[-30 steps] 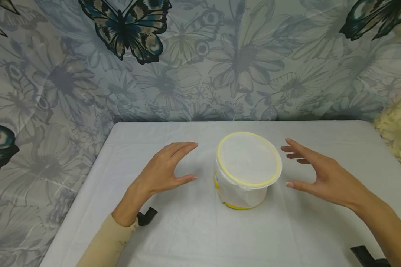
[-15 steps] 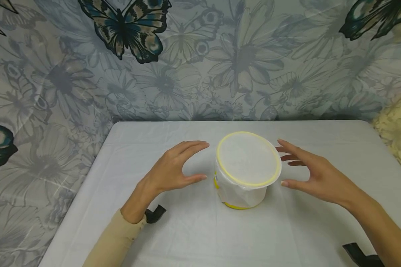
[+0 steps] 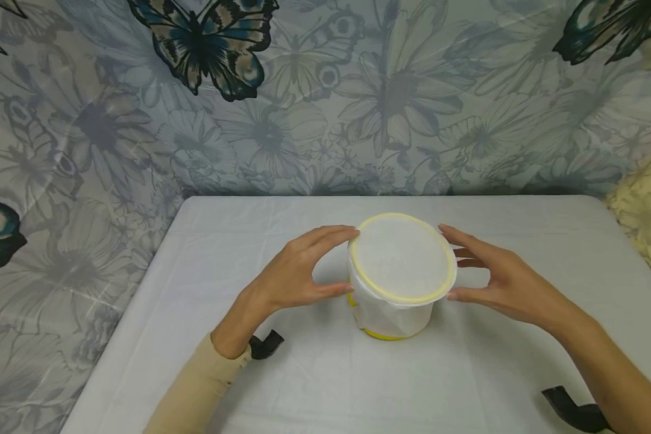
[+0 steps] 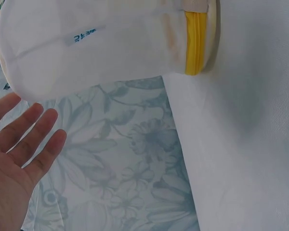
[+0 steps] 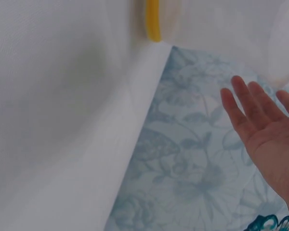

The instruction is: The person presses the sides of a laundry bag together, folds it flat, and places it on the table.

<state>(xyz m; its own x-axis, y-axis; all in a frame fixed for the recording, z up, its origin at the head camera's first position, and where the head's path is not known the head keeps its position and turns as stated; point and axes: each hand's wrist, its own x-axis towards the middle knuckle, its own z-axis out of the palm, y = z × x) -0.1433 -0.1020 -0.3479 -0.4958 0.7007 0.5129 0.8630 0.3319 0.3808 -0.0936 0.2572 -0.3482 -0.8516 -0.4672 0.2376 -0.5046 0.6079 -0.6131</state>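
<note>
Left hand (image 3: 301, 274) and right hand (image 3: 507, 282) face each other across the white container (image 3: 401, 259), fingers (image 4: 50, 150) loosely extended

Butterfly-print backdrop (image 3: 314, 138) behind white table (image 3: 239, 235)

Dim light, soft-edged shadows

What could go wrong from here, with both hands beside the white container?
Two risks, in my judgement. The left hand and right hand are near the top of the white container, so an uneven push might tip it or slide it across the table. Its side wall looks creased and soft, so squeezing could dent it.
</note>
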